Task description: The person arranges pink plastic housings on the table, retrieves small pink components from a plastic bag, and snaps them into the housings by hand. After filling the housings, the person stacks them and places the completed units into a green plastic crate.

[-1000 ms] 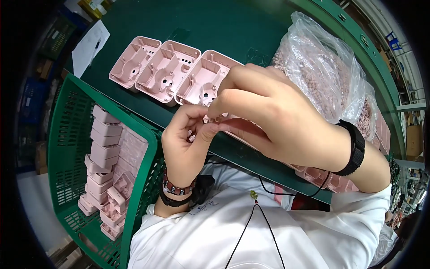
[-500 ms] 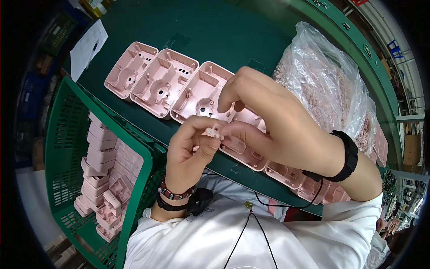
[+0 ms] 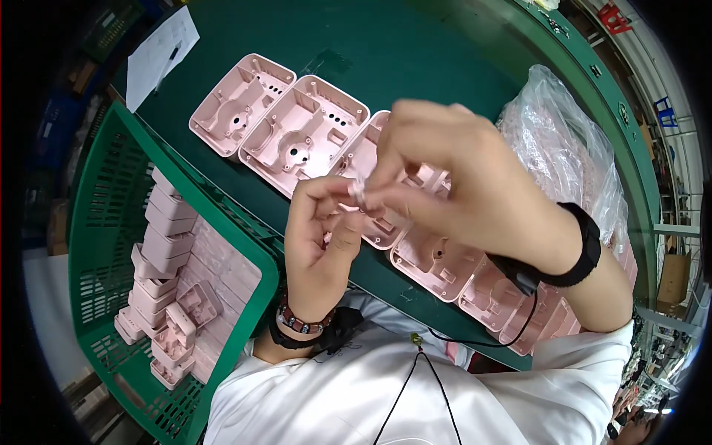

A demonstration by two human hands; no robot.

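Observation:
My left hand (image 3: 319, 233) is closed, its thumb and forefinger pinching a small pale pink plastic part (image 3: 357, 192). Another bit of pink (image 3: 327, 237) shows inside its curled fingers. From the other side, my right hand (image 3: 467, 185) meets the same part with thumb and forefinger; motion blurs these fingertips and the part's shape. Beneath both hands runs a row of open pink plastic housings, with one whole housing (image 3: 315, 104) left of centre and another (image 3: 248, 81) at the far left end. My hands cover much of the middle housings.
A green crate (image 3: 259, 289) at the left holds stacked pink housings (image 3: 169, 222). On the green table (image 3: 415, 44), a clear bag (image 3: 567, 141) of small pink parts lies at the right. Paper (image 3: 159, 59) with a pen is at the far left. A black cord (image 3: 482, 343) hangs near my right wrist.
My hands have risen slightly, still together around the small part. My right hand's fingers have closed in toward it. The view has shifted, so the housings and bag appear displaced.

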